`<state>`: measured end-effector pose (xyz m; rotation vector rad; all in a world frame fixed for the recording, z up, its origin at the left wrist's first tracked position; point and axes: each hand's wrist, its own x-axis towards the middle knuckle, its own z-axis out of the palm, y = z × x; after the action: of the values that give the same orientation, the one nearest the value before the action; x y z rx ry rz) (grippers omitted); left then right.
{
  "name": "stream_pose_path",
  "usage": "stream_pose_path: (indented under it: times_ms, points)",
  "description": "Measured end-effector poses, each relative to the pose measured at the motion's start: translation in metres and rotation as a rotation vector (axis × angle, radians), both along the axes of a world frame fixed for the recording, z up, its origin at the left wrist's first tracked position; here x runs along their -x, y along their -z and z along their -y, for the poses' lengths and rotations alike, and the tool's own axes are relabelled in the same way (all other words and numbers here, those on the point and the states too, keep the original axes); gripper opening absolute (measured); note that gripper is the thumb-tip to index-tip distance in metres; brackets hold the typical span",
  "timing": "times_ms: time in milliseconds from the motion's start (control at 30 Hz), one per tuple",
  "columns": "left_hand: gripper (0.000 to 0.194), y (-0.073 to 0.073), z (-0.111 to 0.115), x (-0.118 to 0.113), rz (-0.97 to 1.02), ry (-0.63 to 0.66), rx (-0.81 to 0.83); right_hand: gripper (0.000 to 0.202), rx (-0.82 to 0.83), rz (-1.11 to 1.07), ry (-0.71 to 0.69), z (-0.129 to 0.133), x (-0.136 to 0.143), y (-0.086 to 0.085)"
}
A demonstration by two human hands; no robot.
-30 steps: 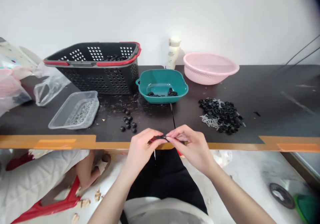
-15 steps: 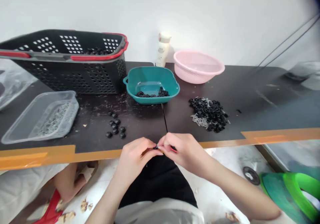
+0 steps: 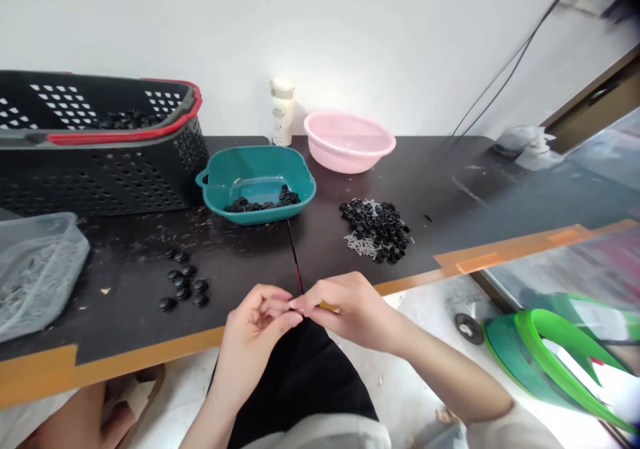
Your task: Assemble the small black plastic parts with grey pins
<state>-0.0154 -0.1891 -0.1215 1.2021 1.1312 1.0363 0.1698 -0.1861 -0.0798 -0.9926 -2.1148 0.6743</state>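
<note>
At the table's front edge, my left hand (image 3: 260,322) and my right hand (image 3: 347,310) meet at the fingertips. The left fingers are curled in a pinch with the thumb below. My right hand is closed too, its thumb and forefinger pressed together against the left fingertips. What they hold is too small and hidden to name. Left of the hands, several round black caps (image 3: 183,282) lie loose on the table. To the right is a heap of black ring-like caps (image 3: 385,225) mixed with small silver pins (image 3: 361,245).
A teal basin (image 3: 257,163) with black pieces inside stands behind the hands. Beyond are a pink basket (image 3: 350,162) and a white bottle (image 3: 283,115). At left are a black crate (image 3: 100,182) and a clear tub (image 3: 75,252) of metal pins. Orange tape (image 3: 400,283) edges the table.
The view has swung right, so the table things appear farther left. A small black piece showed at my left fingertips before; now it is out of sight, and those fingers are curled more.
</note>
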Motion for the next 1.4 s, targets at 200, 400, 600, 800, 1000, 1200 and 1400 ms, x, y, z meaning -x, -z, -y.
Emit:
stream_pose_path:
  times_ms: [200, 400, 600, 800, 1000, 1200, 1400]
  points:
    - [0.02, 0.003, -0.005, -0.004, -0.049, 0.017, -0.132, 0.015, 0.078, -0.011, 0.18, -0.027, -0.044, 0.003]
    - [0.021, -0.003, -0.009, 0.009, -0.278, 0.045, -0.423, 0.017, 0.019, 0.352, 0.585, -0.115, -0.11, -0.015]
    - [0.019, -0.004, -0.014, 0.015, -0.443, -0.003, -0.498, 0.015, 0.249, 0.619, 0.543, -0.171, -0.107, -0.011]
    - [0.027, -0.003, -0.011, 0.022, -0.397, 0.004, -0.43, 0.012, 0.296, 0.531, 0.489, -0.17, -0.095, -0.019]
    - [0.011, 0.005, -0.003, 0.017, -0.038, -0.198, -0.174, 0.031, 0.336, 0.176, 0.279, -0.089, -0.047, -0.018]
    - [0.01, 0.003, 0.006, 0.012, 0.001, -0.28, -0.289, 0.018, 0.828, -0.956, 0.183, -0.02, 0.024, 0.021]
    - [0.01, -0.009, 0.014, 0.012, -0.027, -0.435, -0.473, 0.014, 0.7, -1.197, 0.335, 0.003, 0.08, 0.028]
